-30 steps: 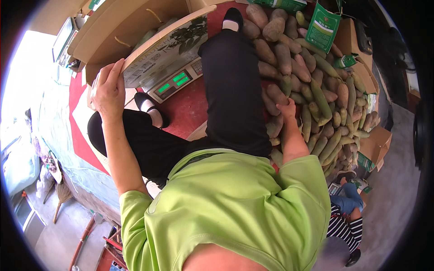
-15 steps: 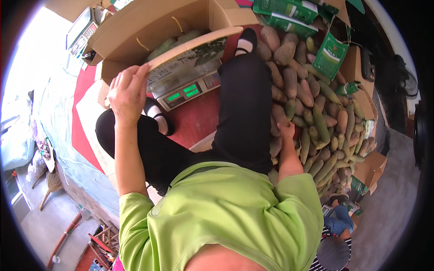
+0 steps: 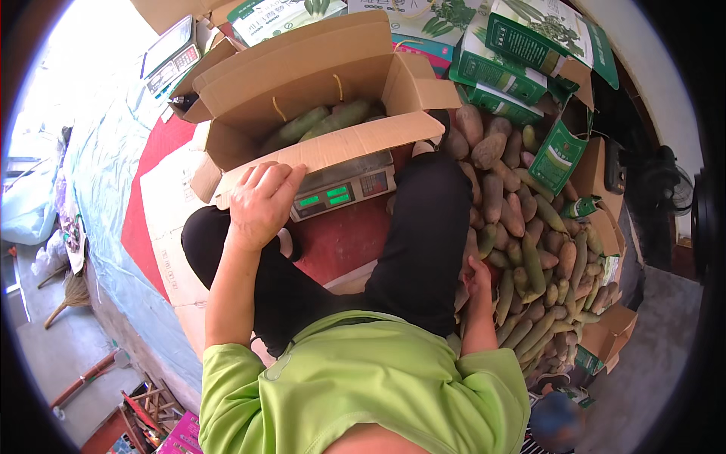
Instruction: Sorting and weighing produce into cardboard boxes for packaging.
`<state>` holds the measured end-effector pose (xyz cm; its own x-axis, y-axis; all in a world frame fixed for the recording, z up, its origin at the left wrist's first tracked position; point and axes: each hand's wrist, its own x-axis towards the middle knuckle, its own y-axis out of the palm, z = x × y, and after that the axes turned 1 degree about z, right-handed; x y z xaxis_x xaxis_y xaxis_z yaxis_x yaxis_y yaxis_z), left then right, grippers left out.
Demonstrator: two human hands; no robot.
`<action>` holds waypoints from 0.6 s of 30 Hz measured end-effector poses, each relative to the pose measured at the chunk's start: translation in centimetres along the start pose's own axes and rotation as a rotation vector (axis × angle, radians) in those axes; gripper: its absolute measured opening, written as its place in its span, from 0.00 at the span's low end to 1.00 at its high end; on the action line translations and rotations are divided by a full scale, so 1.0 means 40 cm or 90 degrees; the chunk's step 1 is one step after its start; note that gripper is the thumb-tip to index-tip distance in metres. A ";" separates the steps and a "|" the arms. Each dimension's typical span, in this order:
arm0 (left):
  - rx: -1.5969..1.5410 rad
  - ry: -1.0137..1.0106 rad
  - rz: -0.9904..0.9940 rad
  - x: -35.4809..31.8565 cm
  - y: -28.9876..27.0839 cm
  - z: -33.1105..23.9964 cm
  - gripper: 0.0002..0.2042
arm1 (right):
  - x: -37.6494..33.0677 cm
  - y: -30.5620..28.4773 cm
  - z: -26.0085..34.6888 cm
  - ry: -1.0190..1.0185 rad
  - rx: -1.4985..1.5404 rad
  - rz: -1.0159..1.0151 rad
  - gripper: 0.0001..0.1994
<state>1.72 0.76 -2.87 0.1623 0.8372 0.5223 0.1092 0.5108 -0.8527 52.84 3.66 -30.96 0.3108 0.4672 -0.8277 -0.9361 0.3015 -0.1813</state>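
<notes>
An open brown cardboard box [image 3: 318,83] with green and brown gourds [image 3: 318,122] inside stands on a grey scale [image 3: 344,189] with a green lit display. My left hand [image 3: 263,198] lies on the box's near flap, fingers curled over its edge. My right hand [image 3: 479,274] rests low beside my right leg on the pile of brown and green gourds [image 3: 529,227]; whether it grips one is hidden. My legs in black trousers stretch toward the scale.
Green printed cartons [image 3: 522,53] stand behind the pile. Another scale [image 3: 172,53] sits at the far left on the red mat [image 3: 155,163]. A light blue sheet [image 3: 98,189] lies to the left; brown cartons [image 3: 605,340] are at the right.
The view has tilted so the box and scale sit nearer the centre. My left hand stays on the box flap and my right hand stays at the gourd pile.
</notes>
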 end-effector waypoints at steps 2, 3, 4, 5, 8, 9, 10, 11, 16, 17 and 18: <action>-0.012 0.000 -0.008 0.002 0.003 0.004 0.13 | -0.035 0.017 0.049 -0.022 0.020 0.000 0.13; -0.013 0.001 -0.009 0.003 0.004 0.006 0.13 | -0.045 0.033 0.086 -0.080 0.018 0.047 0.15; -0.016 -0.003 -0.009 0.004 0.003 0.007 0.13 | -0.065 0.052 0.132 -0.139 0.017 0.094 0.17; -0.018 -0.007 -0.007 0.005 0.002 0.008 0.12 | -0.091 0.076 0.184 -0.181 0.014 0.127 0.22; -0.011 -0.022 -0.005 0.010 0.002 0.002 0.11 | -0.211 0.166 0.360 -0.331 -0.013 0.182 0.26; -0.012 -0.019 -0.008 0.011 0.003 0.001 0.11 | -0.272 0.206 0.422 -0.382 -0.016 0.210 0.26; -0.015 -0.024 -0.005 0.011 0.002 0.002 0.11 | -0.328 0.248 0.480 -0.432 -0.019 0.241 0.26; -0.018 -0.028 -0.003 0.012 0.001 0.002 0.11 | -0.362 0.281 0.530 -0.495 -0.030 0.297 0.26; -0.016 -0.026 -0.006 0.019 0.002 -0.001 0.11 | -0.570 0.478 0.697 -0.710 -0.166 0.468 0.27; -0.014 -0.030 -0.007 0.016 0.001 -0.002 0.12 | -0.603 0.531 0.707 -0.683 -0.167 0.547 0.27; -0.023 -0.020 -0.010 0.016 0.004 -0.001 0.12 | -0.632 0.581 0.712 -0.657 -0.169 0.617 0.28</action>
<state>1.89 1.37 -2.66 0.1299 0.8349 0.5349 0.1472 0.5172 -0.8431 27.94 22.53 0.89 -0.5830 0.8111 0.0462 -0.8106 -0.5846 0.0335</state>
